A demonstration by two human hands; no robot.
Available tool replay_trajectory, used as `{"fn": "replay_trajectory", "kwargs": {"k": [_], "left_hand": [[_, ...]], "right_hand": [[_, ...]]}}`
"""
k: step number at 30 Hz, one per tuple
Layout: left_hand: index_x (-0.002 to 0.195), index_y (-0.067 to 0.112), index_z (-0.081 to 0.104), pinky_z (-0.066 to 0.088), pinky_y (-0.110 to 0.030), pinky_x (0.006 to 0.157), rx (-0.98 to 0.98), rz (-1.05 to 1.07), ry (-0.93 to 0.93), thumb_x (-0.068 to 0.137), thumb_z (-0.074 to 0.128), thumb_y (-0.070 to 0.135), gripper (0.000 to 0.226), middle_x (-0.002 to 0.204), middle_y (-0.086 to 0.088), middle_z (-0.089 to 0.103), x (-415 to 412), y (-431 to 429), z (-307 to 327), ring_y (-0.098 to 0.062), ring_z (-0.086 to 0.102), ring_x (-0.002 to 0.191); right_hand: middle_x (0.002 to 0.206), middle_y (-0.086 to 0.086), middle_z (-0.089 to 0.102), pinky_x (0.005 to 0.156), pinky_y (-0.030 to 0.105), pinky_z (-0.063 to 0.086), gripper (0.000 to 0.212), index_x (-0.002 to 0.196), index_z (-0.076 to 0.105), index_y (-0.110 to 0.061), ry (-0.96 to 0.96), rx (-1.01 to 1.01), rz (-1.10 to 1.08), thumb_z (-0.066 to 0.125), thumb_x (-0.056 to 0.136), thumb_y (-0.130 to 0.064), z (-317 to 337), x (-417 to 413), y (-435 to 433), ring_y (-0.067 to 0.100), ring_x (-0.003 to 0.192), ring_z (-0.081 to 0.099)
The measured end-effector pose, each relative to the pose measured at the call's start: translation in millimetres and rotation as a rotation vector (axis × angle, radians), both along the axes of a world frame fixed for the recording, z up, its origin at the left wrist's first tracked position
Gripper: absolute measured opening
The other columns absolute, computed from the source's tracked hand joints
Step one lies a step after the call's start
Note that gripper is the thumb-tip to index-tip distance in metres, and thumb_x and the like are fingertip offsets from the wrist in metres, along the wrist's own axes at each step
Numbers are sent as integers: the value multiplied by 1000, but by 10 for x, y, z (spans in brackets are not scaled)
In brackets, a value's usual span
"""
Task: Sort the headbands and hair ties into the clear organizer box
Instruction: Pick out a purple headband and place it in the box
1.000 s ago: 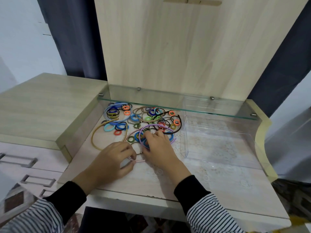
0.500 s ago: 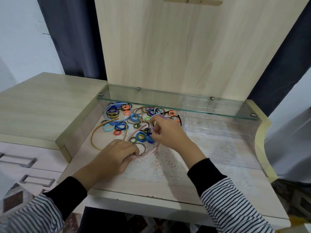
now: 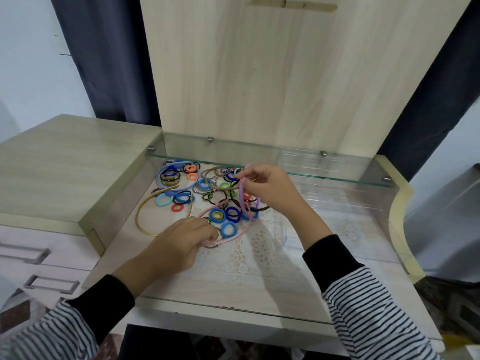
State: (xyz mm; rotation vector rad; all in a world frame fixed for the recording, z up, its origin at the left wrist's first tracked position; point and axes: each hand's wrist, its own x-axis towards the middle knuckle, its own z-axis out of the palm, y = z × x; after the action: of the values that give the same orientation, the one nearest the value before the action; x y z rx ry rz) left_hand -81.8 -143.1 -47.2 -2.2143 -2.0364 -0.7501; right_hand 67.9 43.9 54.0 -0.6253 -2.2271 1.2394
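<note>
Right centre, the organizer box [image 3: 337, 219] was clear glossy plastic. The shelf [image 3: 181, 155] was smooth glass; the back panel [image 3: 259, 74], matt wood-grain. The hair ties [image 3: 229, 229] were matt cloth. The purple headband [image 3: 242, 196] and pink headband [image 3: 233, 236] looked smooth and satiny. The table cover [image 3: 249, 261] was lace-patterned.

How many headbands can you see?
6: blue headband back left, gold headband left, pink headband held by the left hand, purple headband in the right hand, tan headband and dark brown headband in the pile. More may be hidden underneath.
</note>
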Motion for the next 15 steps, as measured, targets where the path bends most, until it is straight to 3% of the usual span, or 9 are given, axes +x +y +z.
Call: {"fn": "replay_trajectory", "kwargs": {"k": [4,9,12,15], "left_hand": [[101,27,54,38,-22,73,41,2,17,79,56,-9,42,94,7,56,18,-29,18,-14,50,83],[99,24,56,48,-30,71,112,18,-12,87,38,8,28,97,4,59,63,-110,104,-15,54,85],[98,21,59,48,-30,73,132,30,-16,88,35,7,29,99,4,59,63,-138,102,-14,54,88],[95,18,60,45,-29,75,147,39,-38,89,36,7,27,97,4,57,74,-132,112,-14,54,88]], "right_hand": [[80,7,70,81,45,56,16,84,73,-25,59,-45,-53,66,84,-11,6,45,41,29,81,68],[85,18,70,71,33,54,10,91,72,-14,159,-141,-104,66,85,-8,23,89,59,20,71,67],[82,14,70,69,25,54,10,93,70,-10,222,-184,-121,65,85,-6,46,110,74,20,77,71],[79,10,69,65,23,53,10,94,68,-6,282,-248,-128,64,86,-4,109,149,85,14,72,69]]}}
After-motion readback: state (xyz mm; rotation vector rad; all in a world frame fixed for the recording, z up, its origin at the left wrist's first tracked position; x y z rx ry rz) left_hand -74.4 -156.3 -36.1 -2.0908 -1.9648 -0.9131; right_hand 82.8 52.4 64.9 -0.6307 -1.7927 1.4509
